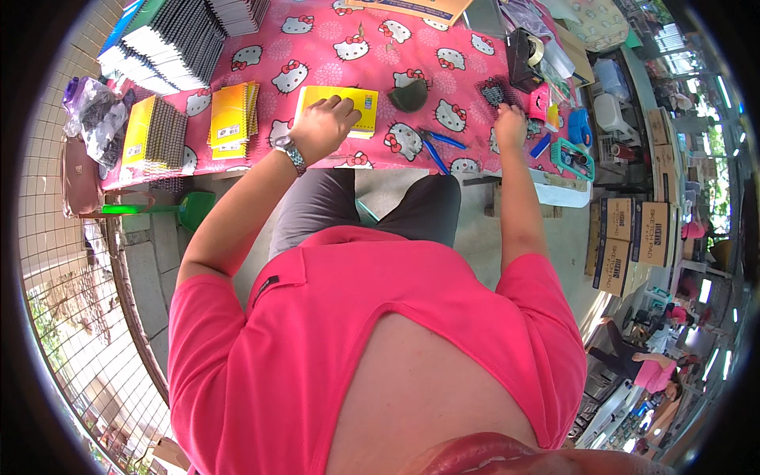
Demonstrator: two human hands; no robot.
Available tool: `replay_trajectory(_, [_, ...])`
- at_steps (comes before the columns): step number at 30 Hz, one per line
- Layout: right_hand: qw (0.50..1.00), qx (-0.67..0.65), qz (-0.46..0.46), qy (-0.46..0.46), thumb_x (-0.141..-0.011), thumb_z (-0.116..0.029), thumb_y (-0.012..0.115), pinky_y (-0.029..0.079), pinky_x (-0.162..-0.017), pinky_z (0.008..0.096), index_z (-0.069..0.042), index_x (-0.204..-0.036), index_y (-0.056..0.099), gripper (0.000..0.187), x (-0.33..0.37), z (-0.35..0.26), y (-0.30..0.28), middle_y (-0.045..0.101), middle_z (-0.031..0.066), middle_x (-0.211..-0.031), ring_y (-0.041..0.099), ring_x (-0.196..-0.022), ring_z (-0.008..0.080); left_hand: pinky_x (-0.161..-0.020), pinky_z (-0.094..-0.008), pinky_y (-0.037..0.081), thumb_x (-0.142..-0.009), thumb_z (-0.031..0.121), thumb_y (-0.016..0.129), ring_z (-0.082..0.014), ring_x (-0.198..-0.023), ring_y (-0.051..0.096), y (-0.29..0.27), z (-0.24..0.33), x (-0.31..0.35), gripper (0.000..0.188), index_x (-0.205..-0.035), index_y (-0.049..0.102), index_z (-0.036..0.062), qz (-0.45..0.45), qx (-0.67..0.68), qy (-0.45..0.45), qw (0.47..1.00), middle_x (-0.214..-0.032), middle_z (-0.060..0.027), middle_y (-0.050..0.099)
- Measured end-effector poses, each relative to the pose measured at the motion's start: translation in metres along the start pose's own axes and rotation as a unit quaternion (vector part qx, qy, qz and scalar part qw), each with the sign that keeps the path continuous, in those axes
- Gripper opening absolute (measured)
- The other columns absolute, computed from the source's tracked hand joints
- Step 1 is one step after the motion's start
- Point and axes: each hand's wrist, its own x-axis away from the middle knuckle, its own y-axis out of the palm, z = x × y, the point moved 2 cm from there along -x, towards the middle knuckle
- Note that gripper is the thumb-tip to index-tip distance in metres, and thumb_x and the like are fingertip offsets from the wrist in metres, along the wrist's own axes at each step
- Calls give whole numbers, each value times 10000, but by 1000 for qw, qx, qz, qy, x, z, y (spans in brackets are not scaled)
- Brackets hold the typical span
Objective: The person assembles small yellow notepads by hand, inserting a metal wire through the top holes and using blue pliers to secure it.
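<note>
1. The worktop (317, 43) is covered with a pink cloth printed with cartoon cats; behind it on the far right stand stacked cardboard boxes (633, 237) and a busy shop floor.
2. Far to the left of the left hand (323, 123) are stacks of spiral notebooks: one long black-spined row (170, 43) at the back, one yellow stack lying edge-on (154, 134), and one smaller yellow pile (232, 113) just beside the wrist.
3. The left hand lies flat with fingers spread on a single yellow notebook (340, 107), pressing it down. The notebook sits directly under and just ahead of the palm, with its long axis running left to right.
4. Between the hands lie one dark rounded pad (409, 95) and one pair of blue-handled pliers (437, 146).
5. The right hand (509, 119) is curled narrow on a black wire coil (495, 93), well apart from the notebook; the left hand is the nearer.
6. Right of it are one tape dispenser (524, 57) and one small green basket (571, 157).
</note>
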Motion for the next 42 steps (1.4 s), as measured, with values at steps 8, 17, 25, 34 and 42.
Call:
replay_trajectory(8, [899, -433, 39, -51, -888, -198, 661, 497, -711, 377, -151, -1133, 691, 251, 18, -126, -97, 595, 122, -850, 590, -756, 270, -760, -345, 557, -793, 162, 664, -236, -900, 647, -22, -10, 0, 264, -1048, 632, 105, -46, 31, 33, 998, -962, -58, 635])
replay_trajectory(17, [836, -540, 11, -93, -859, -84, 673, 502, -640, 306, -75, -1117, 669, 259, 45, -192, -107, 639, 93, -915, 628, -720, 209, -758, -370, 549, -812, 115, 627, -257, -858, 672, -21, -19, 5, 220, -1023, 678, 78, -61, 83, 59, 993, -943, -92, 676])
replay_trajectory(25, [813, -570, -30, -113, -889, -73, 659, 475, -691, 268, -85, -1141, 691, 254, 51, -204, -133, 632, 67, -917, 600, -777, 145, -777, -400, 534, -830, 59, 579, -301, -867, 665, -56, -28, -15, 237, -1055, 651, 68, -10, 115, -1, 993, -963, -122, 683])
replay_trajectory(34, [812, -564, 40, -143, -830, -32, 707, 485, -668, 266, -94, -1060, 719, 239, 46, -218, -145, 610, 46, -930, 589, -737, 144, -842, -404, 420, -827, 187, 626, -250, -942, 614, -37, -6, -14, 295, -1104, 575, 100, 108, 29, -59, 992, -976, -69, 635])
replay_trajectory(42, [721, -648, -243, -20, -843, -14, 674, 490, -675, 287, -66, -1135, 661, 297, 41, -214, -132, 600, 73, -895, 599, -768, 154, -878, -415, 421, -861, 229, 633, -252, -957, 609, -37, -10, -26, 276, -1095, 577, 95, 121, 25, -36, 992, -950, -67, 640])
